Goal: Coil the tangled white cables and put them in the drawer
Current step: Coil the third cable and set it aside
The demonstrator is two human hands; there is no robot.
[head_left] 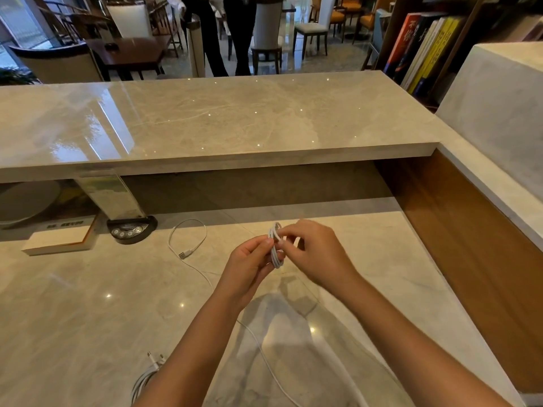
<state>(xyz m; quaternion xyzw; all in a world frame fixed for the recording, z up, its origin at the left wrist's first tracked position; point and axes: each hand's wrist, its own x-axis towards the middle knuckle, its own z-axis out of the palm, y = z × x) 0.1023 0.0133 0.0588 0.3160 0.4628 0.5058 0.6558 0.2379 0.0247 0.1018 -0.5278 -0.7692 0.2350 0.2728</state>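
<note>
A small coil of white cable (276,248) stands upright between my two hands above the marble desk (88,304). My left hand (249,262) pinches the coil's lower left side. My right hand (311,248) grips it from the right with fingers closed. A loose white cable (188,233) with a USB plug loops on the desk to the left and trails toward my arms. Another bundled white cable (147,377) with plug ends lies near the desk's front edge, partly hidden by my left forearm. A further white strand (264,356) runs between my forearms. No drawer is in view.
A raised marble counter (220,118) spans the back. A black button console (130,229) and a white book (58,239) sit at the left under it. A wooden side panel (470,245) bounds the right. Books, chairs and standing people are beyond the counter.
</note>
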